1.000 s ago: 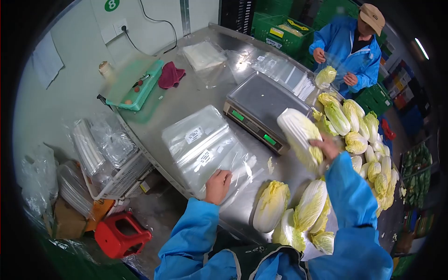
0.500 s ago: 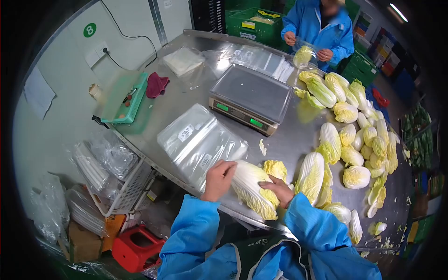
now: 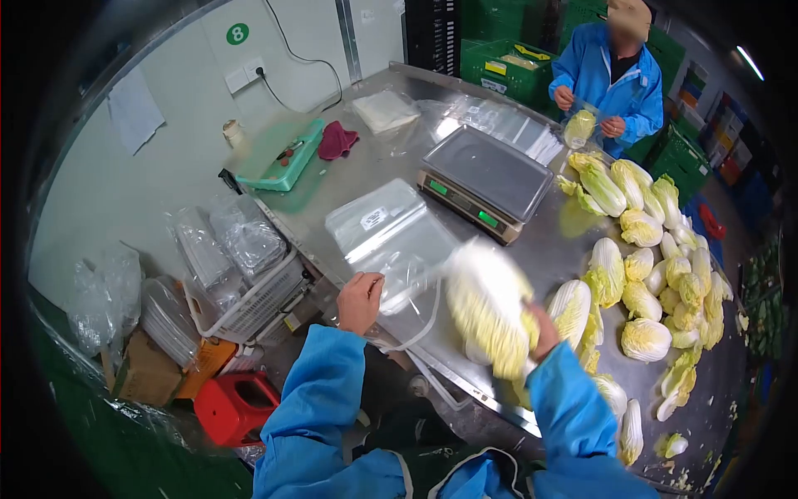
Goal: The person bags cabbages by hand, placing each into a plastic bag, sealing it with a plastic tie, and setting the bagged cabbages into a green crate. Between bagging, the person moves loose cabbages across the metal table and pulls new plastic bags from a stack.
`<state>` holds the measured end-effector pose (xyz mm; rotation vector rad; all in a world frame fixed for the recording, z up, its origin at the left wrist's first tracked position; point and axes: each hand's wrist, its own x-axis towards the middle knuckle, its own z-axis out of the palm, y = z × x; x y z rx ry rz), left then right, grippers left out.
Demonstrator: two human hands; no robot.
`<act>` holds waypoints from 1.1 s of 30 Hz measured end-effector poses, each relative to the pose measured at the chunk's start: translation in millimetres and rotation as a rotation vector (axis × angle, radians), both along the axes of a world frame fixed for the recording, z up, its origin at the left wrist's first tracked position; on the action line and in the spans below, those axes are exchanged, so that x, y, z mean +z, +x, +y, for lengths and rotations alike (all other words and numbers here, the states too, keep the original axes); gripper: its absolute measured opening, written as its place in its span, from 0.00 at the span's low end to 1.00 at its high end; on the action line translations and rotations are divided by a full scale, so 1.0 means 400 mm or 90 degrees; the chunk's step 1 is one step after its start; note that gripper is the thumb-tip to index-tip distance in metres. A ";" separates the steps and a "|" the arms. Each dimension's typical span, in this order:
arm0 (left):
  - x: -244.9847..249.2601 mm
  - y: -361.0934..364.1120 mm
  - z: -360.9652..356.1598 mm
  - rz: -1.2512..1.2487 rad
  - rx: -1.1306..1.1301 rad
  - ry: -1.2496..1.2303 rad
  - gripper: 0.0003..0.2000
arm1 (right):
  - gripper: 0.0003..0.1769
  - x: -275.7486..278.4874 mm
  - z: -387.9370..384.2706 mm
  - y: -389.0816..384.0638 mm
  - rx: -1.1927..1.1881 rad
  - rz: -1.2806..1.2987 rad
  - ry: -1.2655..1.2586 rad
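Observation:
My right hand (image 3: 544,331) grips a napa cabbage (image 3: 490,308) by its leafy, yellow-green side; the cabbage is blurred by motion, its white base pointing up and away. My left hand (image 3: 360,302) is closed at the table's near edge, left of the cabbage, its fingertips pressed together. What it pinches, if anything, I cannot make out. A pale curved strip, perhaps a plastic edge, shows between hand and cabbage. Just beyond lies a stack of clear plastic bags (image 3: 386,224) with printed labels. Something pale lies partly hidden under the held cabbage.
A scale (image 3: 486,179) with green displays stands behind the bags. Many napa cabbages (image 3: 644,339) cover the table's right side. A green tray (image 3: 287,166) and a maroon cloth (image 3: 337,140) lie far left. Across the table, a co-worker (image 3: 611,79) holds a bagged cabbage. A red stool (image 3: 235,407) stands lower left.
The view has shifted, with the table now lower to the right. My right hand has raised and tilted the cabbage, and my left hand has come away from its base.

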<state>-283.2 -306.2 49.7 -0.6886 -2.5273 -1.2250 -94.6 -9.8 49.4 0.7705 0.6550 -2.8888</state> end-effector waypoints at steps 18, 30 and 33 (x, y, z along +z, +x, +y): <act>-0.032 -0.255 0.037 0.072 -0.285 -0.017 0.05 | 0.60 0.114 0.182 -0.496 0.056 -0.444 1.449; -0.103 -0.215 0.086 -0.038 -0.327 0.008 0.05 | 0.66 0.129 0.092 -0.601 0.232 -0.550 1.455; -0.088 -0.212 0.091 -0.046 -0.316 0.019 0.04 | 0.68 0.093 0.117 -0.607 0.214 -0.613 1.521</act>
